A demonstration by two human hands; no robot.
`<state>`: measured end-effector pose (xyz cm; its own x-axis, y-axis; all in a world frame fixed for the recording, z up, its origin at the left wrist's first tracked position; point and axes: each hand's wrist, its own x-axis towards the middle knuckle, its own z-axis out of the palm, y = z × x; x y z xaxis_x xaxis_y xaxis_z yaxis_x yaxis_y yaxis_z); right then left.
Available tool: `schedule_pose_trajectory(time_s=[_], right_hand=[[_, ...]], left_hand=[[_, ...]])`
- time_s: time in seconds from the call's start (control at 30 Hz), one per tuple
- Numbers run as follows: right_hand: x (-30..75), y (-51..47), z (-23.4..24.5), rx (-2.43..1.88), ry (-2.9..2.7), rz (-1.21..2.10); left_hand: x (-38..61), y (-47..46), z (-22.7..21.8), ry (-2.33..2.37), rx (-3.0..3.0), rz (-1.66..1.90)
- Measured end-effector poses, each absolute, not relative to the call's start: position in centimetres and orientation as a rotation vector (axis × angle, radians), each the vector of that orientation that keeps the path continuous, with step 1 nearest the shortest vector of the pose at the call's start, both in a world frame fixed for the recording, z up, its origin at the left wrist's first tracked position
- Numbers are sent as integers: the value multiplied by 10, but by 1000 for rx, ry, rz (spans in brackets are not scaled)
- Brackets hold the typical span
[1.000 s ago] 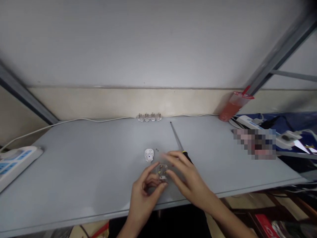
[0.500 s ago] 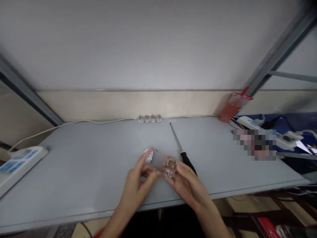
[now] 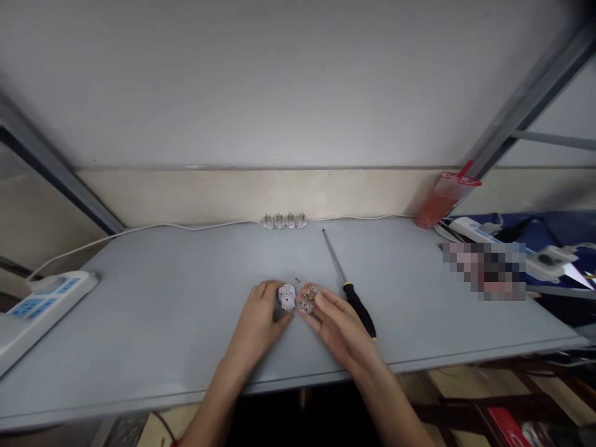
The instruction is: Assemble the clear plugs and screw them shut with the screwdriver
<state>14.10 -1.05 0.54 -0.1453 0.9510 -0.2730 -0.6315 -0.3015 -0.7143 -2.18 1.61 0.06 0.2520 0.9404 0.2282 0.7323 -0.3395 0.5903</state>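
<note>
Grey worktop point(image 3: 186, 329), viewed from its front edge. Near the middle of that edge, the left hand point(image 3: 256, 316) lies against a white plug housing point(image 3: 287, 297) and the right hand point(image 3: 338, 326) covers a clear plug body with brass contacts point(image 3: 308, 300). The hands are close together, the two plug pieces just beside each other; whether either is gripped cannot be told. To the right lies a black-and-yellow-handled screwdriver point(image 3: 358, 308). Behind the plug pieces is a tiny screw point(image 3: 297, 280). A white power strip point(image 3: 46, 304) sits at the left edge, and four plugs point(image 3: 284, 221) line the back edge. A red drink in a plastic cup point(image 3: 442, 200) stands in the back right corner.
</note>
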Motion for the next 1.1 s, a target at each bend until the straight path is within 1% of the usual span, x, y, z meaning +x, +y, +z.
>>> schedule_pose_trajectory(time_s=[0.13, 0.4, 0.73, 0.83, 1.0, 1.1], right_hand=[[142, -12, 6, -923, -640, 1685], [143, -16, 3, -1097, -909, 1465], [144, -21, 8, -1125, -1047, 1435], [145, -20, 5, -1143, -1072, 1379], [141, -26, 1, -1200, -1096, 1140], [136, -32, 2, -1204, -1183, 964]], left_hand=[[-19, 0, 0, 1380, 1979, 915], [-5, -25, 8, 1207, 1742, 1133], [3, -32, 7, 1216, 1722, 1169], [7, -37, 6, 1190, 1660, 1216], [16, -51, 7, 952, 1119, 1245], [19, -55, 8, 898, 826, 1325]])
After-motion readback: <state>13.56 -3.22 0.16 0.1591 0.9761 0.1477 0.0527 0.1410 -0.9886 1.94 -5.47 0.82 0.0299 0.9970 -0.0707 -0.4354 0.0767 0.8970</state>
